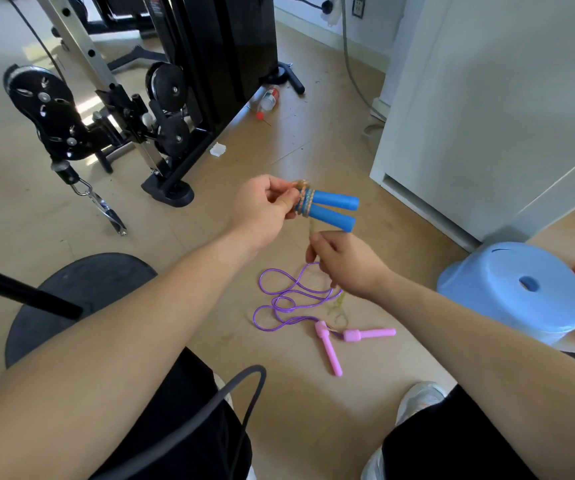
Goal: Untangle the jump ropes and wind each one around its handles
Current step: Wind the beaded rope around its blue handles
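Gym machine (175, 81): far left on the floor (296, 393).
White cabinet (487, 116): far right.
Blue stool (507, 292): right, near the cabinet.
Purple rope (313, 293): loose on the floor with pink handles (369, 334).
Left hand (262, 206): gripped the blue handles (334, 199) at the wound end.
Right hand (345, 265): pinched the clear rope (312, 227) hanging below.

A: What colour are the held handles (334, 209) showing?
B: Both are showing plain bright blue; the wound rope (305, 202) is looking pale yellowish and see-through.
A: And the floor rope (260, 283)?
B: It is gleaming glossy purple, and the loose handles (369, 334) are showing plain pink.
A: Around them?
B: The floor (296, 143) is looking light tan, the stool (514, 292) is showing pale blue, the gym machine (217, 57) is looking black with silver rails, the trousers (182, 427) are looking black.
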Motion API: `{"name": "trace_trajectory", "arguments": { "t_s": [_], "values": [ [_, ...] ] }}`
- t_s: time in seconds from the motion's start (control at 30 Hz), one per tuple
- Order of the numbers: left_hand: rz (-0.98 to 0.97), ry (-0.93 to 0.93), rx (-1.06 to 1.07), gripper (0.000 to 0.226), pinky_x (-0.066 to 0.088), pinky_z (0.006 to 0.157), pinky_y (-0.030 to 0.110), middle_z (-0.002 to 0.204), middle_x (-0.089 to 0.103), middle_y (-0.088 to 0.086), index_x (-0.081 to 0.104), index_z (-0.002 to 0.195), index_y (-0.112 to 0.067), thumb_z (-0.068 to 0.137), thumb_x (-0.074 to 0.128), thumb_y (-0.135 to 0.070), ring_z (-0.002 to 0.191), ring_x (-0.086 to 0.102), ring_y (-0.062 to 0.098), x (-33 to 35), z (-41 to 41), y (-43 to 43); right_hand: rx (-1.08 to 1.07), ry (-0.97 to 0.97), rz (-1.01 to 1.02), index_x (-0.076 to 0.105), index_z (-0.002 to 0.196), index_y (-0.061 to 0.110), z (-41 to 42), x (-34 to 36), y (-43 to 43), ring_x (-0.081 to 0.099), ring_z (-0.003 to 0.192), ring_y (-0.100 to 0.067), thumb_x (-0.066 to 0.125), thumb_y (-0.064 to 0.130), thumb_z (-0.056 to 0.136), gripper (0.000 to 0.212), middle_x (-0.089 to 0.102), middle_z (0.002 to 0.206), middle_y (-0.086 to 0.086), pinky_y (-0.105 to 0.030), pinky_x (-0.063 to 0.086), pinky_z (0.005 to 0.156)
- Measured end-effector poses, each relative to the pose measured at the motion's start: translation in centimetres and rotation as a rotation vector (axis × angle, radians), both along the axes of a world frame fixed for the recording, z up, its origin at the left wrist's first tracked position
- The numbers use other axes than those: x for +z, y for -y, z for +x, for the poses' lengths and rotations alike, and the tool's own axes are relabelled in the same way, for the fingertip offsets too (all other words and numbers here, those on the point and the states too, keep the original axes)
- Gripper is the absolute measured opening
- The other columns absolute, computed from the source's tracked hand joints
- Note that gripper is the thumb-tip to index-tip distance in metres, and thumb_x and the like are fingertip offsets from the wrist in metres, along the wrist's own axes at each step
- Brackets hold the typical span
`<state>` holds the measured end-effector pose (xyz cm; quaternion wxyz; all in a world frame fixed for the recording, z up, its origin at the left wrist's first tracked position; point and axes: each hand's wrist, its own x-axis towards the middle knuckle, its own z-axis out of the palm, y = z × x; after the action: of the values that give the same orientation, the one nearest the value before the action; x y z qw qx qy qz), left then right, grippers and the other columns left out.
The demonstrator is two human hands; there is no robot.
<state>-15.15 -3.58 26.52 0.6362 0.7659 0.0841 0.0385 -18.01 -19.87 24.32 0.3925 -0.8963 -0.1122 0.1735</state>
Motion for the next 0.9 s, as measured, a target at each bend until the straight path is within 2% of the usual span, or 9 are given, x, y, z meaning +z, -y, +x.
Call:
{"name": "trace_trajectory", "arguments": {
  "t_s": [0.07,0.17,0.27,0.37,0.5,0.57,0.63,0.77,0.9],
  "values": [
    [0.206,0.049,0.045,0.002,0.054,0.066,0.023,0.081,0.066,-0.001,0.062,0.094,-0.010,0.094,0.062,-0.008,0.068,0.066,0.013,-0.5,0.3,-0.1,0.054,0.089,-0.095,0.067,0.088,0.018,-0.7,0.4,-0.9,0.054,0.066,-0.020,0.037,0.031,0.103,0.035,0.054,0.064,0.006,-0.036,0.049,0.069],
    [0.440,0.096,0.030,0.004,0.051,0.071,0.024,0.081,0.063,-0.010,0.063,0.095,-0.013,0.092,0.064,-0.013,0.073,0.063,0.009,-1.0,0.6,-0.6,0.096,0.210,-0.200,0.058,0.077,0.016,-0.6,1.5,-0.8,0.049,0.067,-0.027,0.042,0.033,0.101,0.033,0.051,0.062,0.000,-0.040,0.048,0.065],
    [0.526,0.122,-0.050,0.007,0.049,0.069,0.021,0.077,0.060,-0.014,0.061,0.090,-0.017,0.090,0.065,-0.010,0.068,0.057,0.000,-0.9,0.6,-0.8,0.068,0.371,-0.272,0.057,0.073,0.018,0.8,2.8,0.3,0.049,0.064,-0.029,0.050,0.039,0.098,0.033,0.051,0.061,-0.002,-0.034,0.041,0.057],
    [0.559,0.120,-0.173,0.016,0.050,0.066,0.020,0.075,0.063,-0.009,0.060,0.085,-0.019,0.088,0.066,-0.005,0.065,0.059,0.003,-0.1,0.5,-0.5,0.003,0.406,-0.252,0.061,0.071,0.023,2.7,3.4,2.3,0.053,0.064,-0.023,0.063,0.047,0.088,0.030,0.055,0.060,0.004,-0.031,0.041,0.056],
    [0.418,0.073,-0.374,0.027,0.057,0.066,0.032,0.074,0.066,0.002,0.059,0.078,-0.022,0.088,0.067,0.002,0.063,0.063,0.016,0.2,0.2,-0.2,-0.070,0.323,-0.138,0.058,0.062,0.027,4.0,3.6,4.6,0.051,0.059,-0.007,0.081,0.059,0.066,0.039,0.058,0.060,0.010,-0.028,0.043,0.058],
    [0.314,0.046,-0.434,0.027,0.057,0.062,0.029,0.075,0.065,0.006,0.059,0.079,-0.019,0.088,0.065,0.005,0.064,0.062,0.018,0.6,0.1,-0.3,-0.068,0.292,-0.063,0.057,0.061,0.024,4.2,3.6,5.1,0.044,0.052,-0.004,0.081,0.060,0.061,0.044,0.053,0.056,0.009,-0.017,0.036,0.051],
    [0.247,0.023,-0.488,0.024,0.056,0.060,0.025,0.078,0.065,0.010,0.059,0.081,-0.016,0.090,0.063,0.007,0.064,0.062,0.016,1.0,0.1,-0.5,-0.059,0.270,0.006,0.055,0.059,0.022,4.0,3.6,5.1,0.038,0.048,-0.005,0.076,0.064,0.059,0.047,0.045,0.052,0.010,-0.016,0.030,0.046],
    [0.225,-0.018,-0.554,0.022,0.055,0.060,0.022,0.082,0.065,0.012,0.059,0.083,-0.015,0.090,0.062,0.006,0.061,0.064,0.008,1.3,0.0,-0.7,-0.034,0.275,0.076,0.054,0.060,0.019,4.1,3.6,4.8,0.031,0.045,-0.007,0.081,0.053,0.068,0.044,0.038,0.041,0.013,-0.018,0.024,0.045],
    [0.131,-0.043,-0.572,0.019,0.054,0.060,0.020,0.080,0.064,0.010,0.059,0.085,-0.012,0.092,0.059,0.006,0.061,0.064,0.005,1.6,-0.2,-0.5,-0.013,0.206,0.189,0.062,0.069,0.014,4.1,2.9,4.8,0.032,0.052,-0.008,0.074,0.043,0.082,0.034,0.041,0.051,0.011,-0.025,0.031,0.052]
  ]
}}
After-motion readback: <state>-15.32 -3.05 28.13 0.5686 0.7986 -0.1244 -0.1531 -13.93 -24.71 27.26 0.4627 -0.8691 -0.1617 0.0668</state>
